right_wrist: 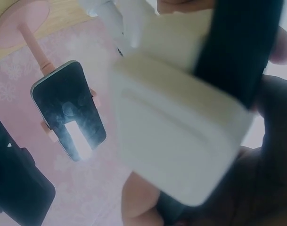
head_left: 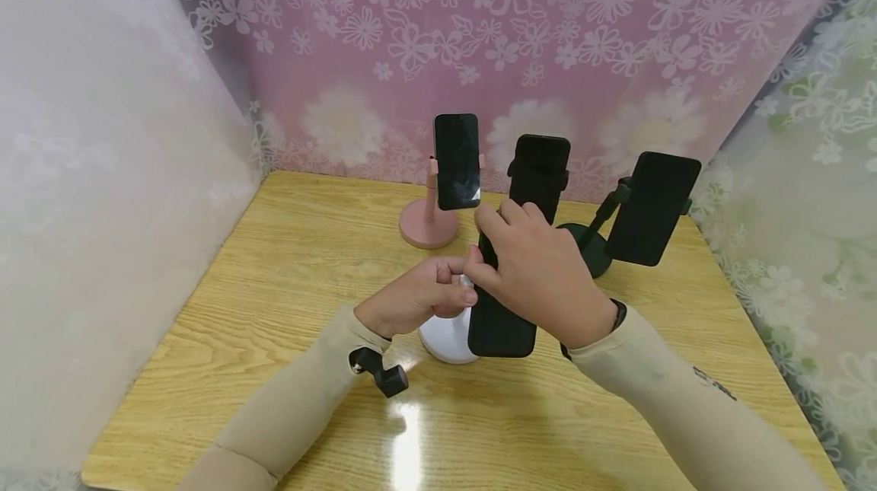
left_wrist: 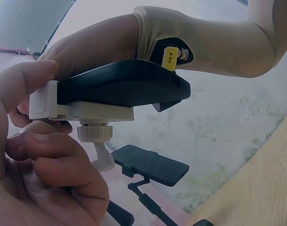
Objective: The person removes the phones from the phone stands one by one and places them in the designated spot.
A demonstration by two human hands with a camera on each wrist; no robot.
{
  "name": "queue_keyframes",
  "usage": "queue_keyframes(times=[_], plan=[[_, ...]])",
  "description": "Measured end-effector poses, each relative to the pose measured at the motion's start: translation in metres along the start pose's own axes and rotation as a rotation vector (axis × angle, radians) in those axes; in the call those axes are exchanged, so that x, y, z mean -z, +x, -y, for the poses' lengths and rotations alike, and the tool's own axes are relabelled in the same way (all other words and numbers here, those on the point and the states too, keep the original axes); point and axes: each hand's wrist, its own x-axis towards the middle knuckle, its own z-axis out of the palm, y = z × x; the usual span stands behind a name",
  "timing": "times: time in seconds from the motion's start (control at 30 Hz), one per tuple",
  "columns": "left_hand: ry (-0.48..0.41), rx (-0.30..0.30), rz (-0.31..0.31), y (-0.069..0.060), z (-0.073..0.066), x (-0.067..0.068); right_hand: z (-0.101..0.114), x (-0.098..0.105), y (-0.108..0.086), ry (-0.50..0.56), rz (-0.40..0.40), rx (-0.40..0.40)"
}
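A white phone stand point(head_left: 441, 342) stands on the table in front of me, its round base partly hidden by my arms. Held in its white clamp point(left_wrist: 103, 111) is a black phone point(head_left: 503, 327), tilted in the head view. My left hand point(head_left: 421, 294) pinches the clamp's end at the phone's left edge, other fingers curled beneath. From above, my right hand point(head_left: 537, 274) grips the phone's upper part, covering much of it. Close up in the right wrist view, the white clamp point(right_wrist: 176, 132) looks blurred against the phone's dark edge.
Behind stands a pink phone stand point(head_left: 428, 224) with a phone point(head_left: 457, 160). Another black phone point(head_left: 541, 171) is in a dark holder behind my right hand. A dark green stand point(head_left: 594, 247) bears a phone point(head_left: 654, 208) at right. Floral cloth point(head_left: 438, 42) hangs behind the wooden table point(head_left: 274, 247).
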Motion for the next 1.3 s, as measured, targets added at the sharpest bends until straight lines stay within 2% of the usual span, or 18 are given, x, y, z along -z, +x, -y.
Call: queue_keyframes(times=[0.57, 0.8, 1.1, 1.3], plan=[[0.021, 0.009, -0.001, 0.001, 0.000, -0.001, -0.003, 0.003, 0.001, 0.052, 0.014, 0.038], [0.025, 0.008, 0.002, 0.002, 0.000, 0.000, -0.004, 0.002, -0.001, 0.059, -0.030, 0.060], [0.012, -0.004, 0.054, 0.003, 0.004, 0.004, -0.001, 0.000, -0.006, 0.098, -0.087, 0.087], [0.009, -0.018, 0.071, 0.004, 0.005, 0.005, 0.000, -0.002, -0.008, 0.086, -0.133, 0.119]])
